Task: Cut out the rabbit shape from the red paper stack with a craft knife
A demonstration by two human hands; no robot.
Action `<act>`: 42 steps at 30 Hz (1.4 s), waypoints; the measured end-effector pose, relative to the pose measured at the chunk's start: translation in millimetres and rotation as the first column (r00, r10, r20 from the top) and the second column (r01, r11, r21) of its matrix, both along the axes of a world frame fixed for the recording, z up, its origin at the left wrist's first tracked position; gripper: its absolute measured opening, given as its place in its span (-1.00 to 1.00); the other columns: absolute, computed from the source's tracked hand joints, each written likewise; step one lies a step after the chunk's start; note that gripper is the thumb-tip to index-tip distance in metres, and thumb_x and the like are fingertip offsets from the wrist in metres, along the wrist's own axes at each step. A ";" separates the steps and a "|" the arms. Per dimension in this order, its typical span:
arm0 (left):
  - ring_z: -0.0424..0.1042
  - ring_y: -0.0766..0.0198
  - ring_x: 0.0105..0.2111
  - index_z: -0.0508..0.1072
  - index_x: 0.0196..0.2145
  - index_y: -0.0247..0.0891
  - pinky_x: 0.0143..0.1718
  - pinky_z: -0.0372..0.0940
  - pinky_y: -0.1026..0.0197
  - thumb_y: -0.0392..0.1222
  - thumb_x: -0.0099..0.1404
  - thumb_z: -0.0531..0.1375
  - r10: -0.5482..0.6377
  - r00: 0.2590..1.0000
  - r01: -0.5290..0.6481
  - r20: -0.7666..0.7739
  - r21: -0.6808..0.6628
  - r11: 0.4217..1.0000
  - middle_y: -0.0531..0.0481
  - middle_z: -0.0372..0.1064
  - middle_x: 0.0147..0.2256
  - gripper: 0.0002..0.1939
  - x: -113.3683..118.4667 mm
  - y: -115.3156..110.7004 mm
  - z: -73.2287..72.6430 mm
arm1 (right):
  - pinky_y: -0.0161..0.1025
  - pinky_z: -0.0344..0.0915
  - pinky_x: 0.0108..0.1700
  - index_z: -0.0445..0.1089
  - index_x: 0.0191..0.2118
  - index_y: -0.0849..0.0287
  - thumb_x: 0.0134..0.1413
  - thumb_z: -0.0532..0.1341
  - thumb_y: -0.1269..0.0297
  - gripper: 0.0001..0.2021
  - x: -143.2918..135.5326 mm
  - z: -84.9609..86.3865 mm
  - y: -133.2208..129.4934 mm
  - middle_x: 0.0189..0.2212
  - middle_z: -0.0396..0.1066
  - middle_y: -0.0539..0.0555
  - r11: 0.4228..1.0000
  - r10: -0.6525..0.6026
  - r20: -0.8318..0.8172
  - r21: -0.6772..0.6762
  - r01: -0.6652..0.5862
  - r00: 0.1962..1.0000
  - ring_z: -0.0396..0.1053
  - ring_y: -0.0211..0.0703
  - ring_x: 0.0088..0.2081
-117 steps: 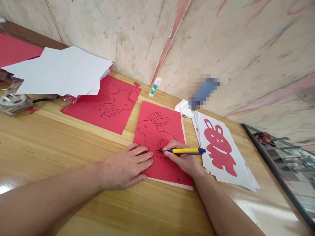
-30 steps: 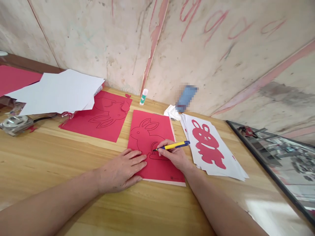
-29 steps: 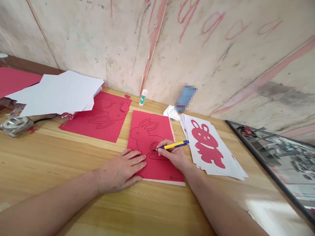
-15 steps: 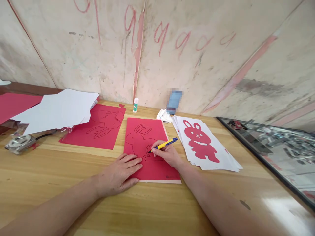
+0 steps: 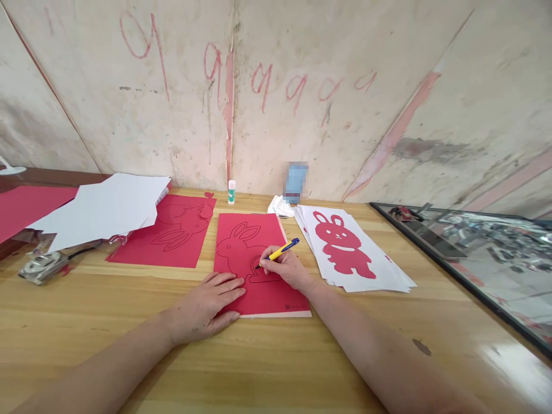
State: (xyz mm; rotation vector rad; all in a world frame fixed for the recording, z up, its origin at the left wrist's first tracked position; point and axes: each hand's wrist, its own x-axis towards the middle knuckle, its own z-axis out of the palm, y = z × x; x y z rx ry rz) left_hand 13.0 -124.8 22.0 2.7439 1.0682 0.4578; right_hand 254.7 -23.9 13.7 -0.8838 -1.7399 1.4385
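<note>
In front of me lies a sheet of red paper (image 5: 267, 299) with a black rabbit outline on it. My right hand (image 5: 287, 269) pinches a yellow and blue pen (image 5: 279, 250), its tip at the curved lines on the rabbit's rear part. My left hand (image 5: 215, 302) rests flat on the lower left of the sheet, fingers stretched and a little apart. A pale layer shows under the red sheet along its right and bottom edges.
Left lies another red sheet (image 5: 168, 256) with rabbit outlines, beside white papers (image 5: 103, 210) and a power strip (image 5: 43, 267). A glue stick (image 5: 232, 192) stands near the wall. Right are white sheets with a red rabbit cutout (image 5: 345, 256) and a black-framed glass panel (image 5: 457, 270).
The whole view has shifted slightly, with more of the wall visible. Both hands keep their places on the red paper, and the pen tip stays around the same curved lines.
</note>
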 end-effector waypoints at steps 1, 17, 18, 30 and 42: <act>0.18 0.00 0.20 0.29 0.19 -0.21 0.16 0.17 -0.14 -0.06 0.39 0.07 0.001 1.000 -0.001 0.002 -0.001 1.000 -0.16 0.27 0.17 -0.55 -0.2 -0.1 0.2 | -0.28 0.15 -0.42 0.33 -0.41 0.17 -0.05 0.31 0.06 -0.73 0.0 -0.5 0.2 -0.63 0.31 -0.07 1.000 -0.002 -0.002 0.001 0.002 1.000 0.22 -0.29 -0.54; 0.19 -0.01 0.19 0.31 0.17 -0.24 0.15 0.18 -0.16 -0.03 0.38 0.07 0.018 0.999 -0.019 -0.027 -0.038 0.999 -0.18 0.26 0.17 -0.54 1.5 -0.8 5.6 | -0.29 0.13 -0.44 0.32 -0.43 0.18 -0.11 0.34 0.07 -0.71 -0.3 -2.1 3.0 -0.64 0.33 -0.07 0.999 -0.045 -0.101 -0.023 0.043 0.994 0.23 -0.31 -0.56; 0.19 -0.01 0.19 0.31 0.17 -0.24 0.15 0.18 -0.16 -0.03 0.38 0.07 0.015 1.000 -0.016 -0.022 -0.036 0.999 -0.17 0.26 0.17 -0.53 1.3 -0.6 5.0 | -0.29 0.13 -0.44 0.33 -0.43 0.18 -0.10 0.33 0.08 -0.71 0.0 -1.9 3.0 -0.63 0.33 -0.07 0.999 -0.047 -0.111 -0.018 0.045 0.993 0.23 -0.31 -0.56; 0.17 0.00 0.20 0.30 0.18 -0.27 0.17 0.15 -0.15 0.00 0.40 0.04 -0.007 0.999 0.008 -0.046 0.019 1.000 -0.20 0.26 0.17 -0.52 -1.1 0.4 -1.0 | -0.28 0.14 -0.44 0.33 -0.46 0.18 -0.17 0.36 0.10 -0.71 -2.6 4.7 -1.8 -0.64 0.32 -0.07 0.996 -0.090 -0.131 -0.036 0.086 0.987 0.23 -0.31 -0.56; 0.29 0.01 0.13 0.40 0.07 -0.31 0.12 0.22 -0.11 -0.06 0.38 0.06 -0.053 0.998 0.056 -0.029 0.120 0.991 -0.25 0.36 0.07 -0.60 -3.4 -1.8 -0.4 | -0.30 0.09 -0.49 0.35 -0.45 0.19 -0.20 0.37 0.08 -0.69 -5.3 1.9 -0.3 -0.66 0.33 -0.06 0.991 -0.131 -0.095 -0.022 0.130 0.987 0.23 -0.31 -0.58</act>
